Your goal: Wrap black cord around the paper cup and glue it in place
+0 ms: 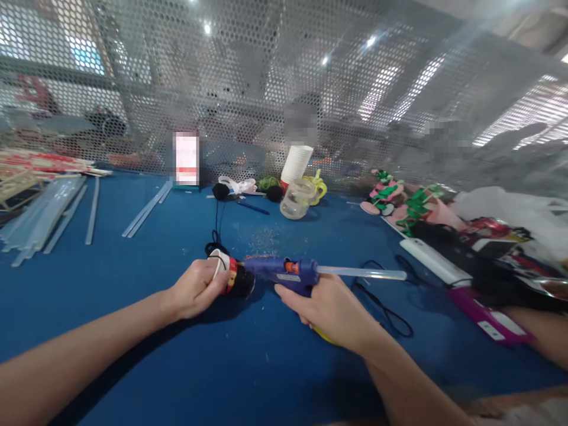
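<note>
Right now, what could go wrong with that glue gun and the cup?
The glue gun in the right hand points at the cup, close to the fingers of the left hand; if it's hot, a slip could burn them. Loose black yarn lies just behind the cup and might catch stray glue. The long glue stick juts from the gun's back, so it could get knocked.

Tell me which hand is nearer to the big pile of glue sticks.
Left. Your left hand, holding the paper cup, is to the right of the pile of glue sticks; your right hand, around the glue gun, is farther right.
</note>
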The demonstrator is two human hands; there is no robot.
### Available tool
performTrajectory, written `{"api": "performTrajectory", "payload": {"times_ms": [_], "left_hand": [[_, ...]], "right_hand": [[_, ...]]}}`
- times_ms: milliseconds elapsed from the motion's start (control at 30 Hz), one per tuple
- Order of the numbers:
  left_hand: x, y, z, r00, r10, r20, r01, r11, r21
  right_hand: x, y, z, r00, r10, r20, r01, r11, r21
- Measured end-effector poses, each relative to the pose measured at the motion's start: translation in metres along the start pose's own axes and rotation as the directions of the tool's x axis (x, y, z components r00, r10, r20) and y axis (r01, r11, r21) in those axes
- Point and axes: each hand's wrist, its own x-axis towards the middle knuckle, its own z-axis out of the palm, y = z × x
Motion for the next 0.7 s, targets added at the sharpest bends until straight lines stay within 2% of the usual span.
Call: {"api": "performTrajectory", "payload": {"times_ms": [233,400,467,567,700], "left_hand": [[-0.0011,-0.0019,0.0025,0.994,-0.099,-0.048,0.096,0.994,-0.058],[-0.0001,-0.0003,0.0018,0.982,-0.187,-0.028,0.184,0.978,-0.095],[0.0005,0.0007,0.0015,0.965,-0.263,-0.013,0.26,0.958,-0.119],[0.0008,0.0013,0.0018,0.917,-0.398,0.027,0.397,0.903,-0.166],[0.0009,0.0008,0.0026,0.869,-0.491,0.062,0.492,0.845,-0.21]], "right_hand": [[-0.0045,-0.0049,0.0001,1.0,0.0,0.013,0.001,0.996,-0.089],[-0.0062,-0.0043,0.0028,0.999,-0.041,-0.006,0.04,0.987,-0.153],[-0.0069,-0.0046,0.0042,0.997,-0.076,-0.014,0.072,0.98,-0.185],[-0.0083,-0.0054,0.0062,0.994,-0.108,-0.031,0.098,0.97,-0.223],[-0.0093,-0.0051,0.0082,0.989,-0.147,-0.026,0.136,0.961,-0.241]]}}
